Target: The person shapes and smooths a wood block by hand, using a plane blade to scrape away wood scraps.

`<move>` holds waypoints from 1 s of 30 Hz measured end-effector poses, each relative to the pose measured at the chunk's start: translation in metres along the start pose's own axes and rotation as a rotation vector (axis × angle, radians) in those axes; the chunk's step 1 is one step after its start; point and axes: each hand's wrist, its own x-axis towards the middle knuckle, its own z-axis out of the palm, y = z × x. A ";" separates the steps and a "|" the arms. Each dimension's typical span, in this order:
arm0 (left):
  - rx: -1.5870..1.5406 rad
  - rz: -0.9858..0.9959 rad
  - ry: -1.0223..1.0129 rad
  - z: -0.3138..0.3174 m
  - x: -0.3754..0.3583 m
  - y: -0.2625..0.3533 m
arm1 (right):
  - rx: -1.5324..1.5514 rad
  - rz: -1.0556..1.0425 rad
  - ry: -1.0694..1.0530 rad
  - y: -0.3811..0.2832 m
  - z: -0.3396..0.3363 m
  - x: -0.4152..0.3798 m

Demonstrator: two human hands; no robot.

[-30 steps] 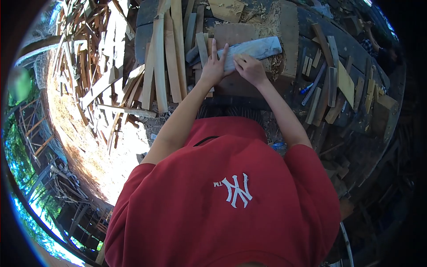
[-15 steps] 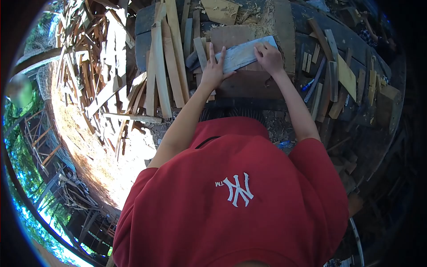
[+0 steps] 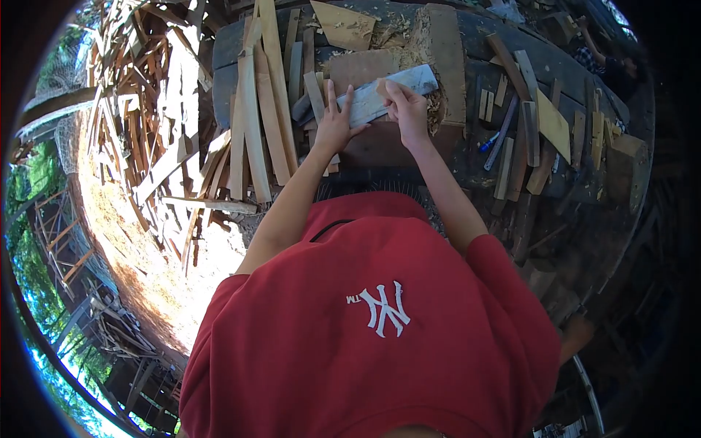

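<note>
The left hand point(image 3: 333, 124) lay flat, fingers spread, pinning the grey plank point(image 3: 383, 93); the right hand point(image 3: 406, 109) curled over its middle. Work looked unfinished.

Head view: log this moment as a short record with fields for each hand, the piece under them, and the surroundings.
left hand: left hand flat, fingers spread, pressing the grey plank
right hand: right hand on the same plank, fingers curled on its middle
plank: lies slanted on a wooden block
left side: long wood strips laid side by side
right side: short offcuts on the dark bench
</note>
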 end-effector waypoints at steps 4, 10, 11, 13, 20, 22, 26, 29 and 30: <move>-0.017 0.053 0.060 0.006 0.001 -0.004 | 0.546 0.156 -0.199 -0.049 0.017 -0.028; -0.021 0.035 0.053 0.006 -0.001 -0.004 | 0.668 0.181 -0.459 -0.091 0.029 -0.062; -0.031 0.033 0.050 0.005 -0.002 -0.004 | 0.653 0.168 -0.481 -0.098 0.030 -0.067; -0.052 0.031 0.047 0.005 -0.001 -0.004 | 0.626 0.145 -0.517 -0.107 0.028 -0.077; -0.039 0.040 0.004 0.007 0.001 -0.008 | 0.505 -0.048 -0.667 -0.119 0.018 -0.100; 0.000 0.065 0.004 0.014 0.003 -0.013 | 0.464 -0.143 -0.672 -0.122 0.017 -0.107; -0.060 0.013 -0.024 0.003 -0.001 -0.003 | 0.410 -0.242 -0.569 -0.128 0.021 -0.124; -0.053 0.045 0.019 0.007 -0.001 -0.006 | 0.406 -0.274 -0.553 -0.127 0.020 -0.128; -0.059 0.053 0.034 0.007 0.000 -0.005 | 0.408 -0.281 -0.560 -0.126 0.019 -0.128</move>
